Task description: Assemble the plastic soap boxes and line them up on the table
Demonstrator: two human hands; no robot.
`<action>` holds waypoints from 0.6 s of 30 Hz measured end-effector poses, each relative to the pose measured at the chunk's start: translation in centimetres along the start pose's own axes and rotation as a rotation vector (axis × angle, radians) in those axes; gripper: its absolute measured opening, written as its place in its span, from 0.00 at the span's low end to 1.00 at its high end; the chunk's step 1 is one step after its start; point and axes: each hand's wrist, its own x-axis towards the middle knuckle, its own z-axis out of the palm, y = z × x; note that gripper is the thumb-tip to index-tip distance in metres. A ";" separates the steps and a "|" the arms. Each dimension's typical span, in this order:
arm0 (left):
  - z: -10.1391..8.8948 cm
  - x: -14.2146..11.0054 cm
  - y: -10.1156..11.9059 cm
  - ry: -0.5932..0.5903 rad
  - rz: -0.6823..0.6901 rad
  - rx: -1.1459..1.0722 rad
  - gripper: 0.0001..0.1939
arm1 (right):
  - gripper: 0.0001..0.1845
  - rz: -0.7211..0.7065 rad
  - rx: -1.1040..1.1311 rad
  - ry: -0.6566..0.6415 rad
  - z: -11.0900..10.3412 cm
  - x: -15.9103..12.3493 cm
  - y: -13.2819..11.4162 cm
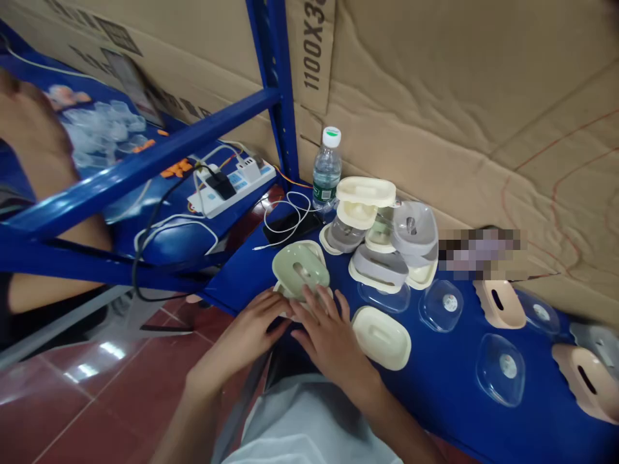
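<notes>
1. Blue surface (435, 361), smooth and broad: it bears all the soap-dish-like pieces and runs along the cardboard (435, 129).
2. Stacked pieces (416, 235) in cream, grey and green form the biggest group, beside the bottle (327, 171). Several look already nested or paired, so I would judge the work partly done, though how many are finished I cannot tell.
3. The right hand (324, 322) is open, its fingers loosely spread and slightly bent, with the tips at the near edge of the green dish; no closed grip shows. The left hand (264, 319) has its fingers bent together at the near-left edge, thumb apart; whether it pinches anything there is hidden.
4. The green dish (285, 264) sits in front of the person, near the surface's left end, over a pale tray (319, 250). It is pale sage, glossy, shallow and rounded, with an elongated slot in its floor. It lies a little askew over the tray, so that pair does not look finally seated.
5. Separate pieces suggest more remains: a cream tray (382, 338) lies alone by the right hand, and two peach dishes (500, 303) (592, 383) stand farther right.
6. Clear covers (441, 306) (500, 370) lie apart, each with a small round sticker (507, 366).
</notes>
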 end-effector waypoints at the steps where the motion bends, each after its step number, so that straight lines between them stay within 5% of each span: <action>1: -0.2 -0.2 0.2 -0.020 -0.013 -0.011 0.04 | 0.25 0.017 0.010 0.000 0.2 0.3 0.0; 13: -3.8 -3.0 1.1 -0.122 -0.081 -0.167 0.01 | 0.21 0.169 0.009 0.086 -0.6 0.3 2.5; 18: -3.3 -2.5 2.6 -0.124 -0.020 -0.272 0.04 | 0.23 0.004 0.133 0.047 -3.0 -4.0 2.3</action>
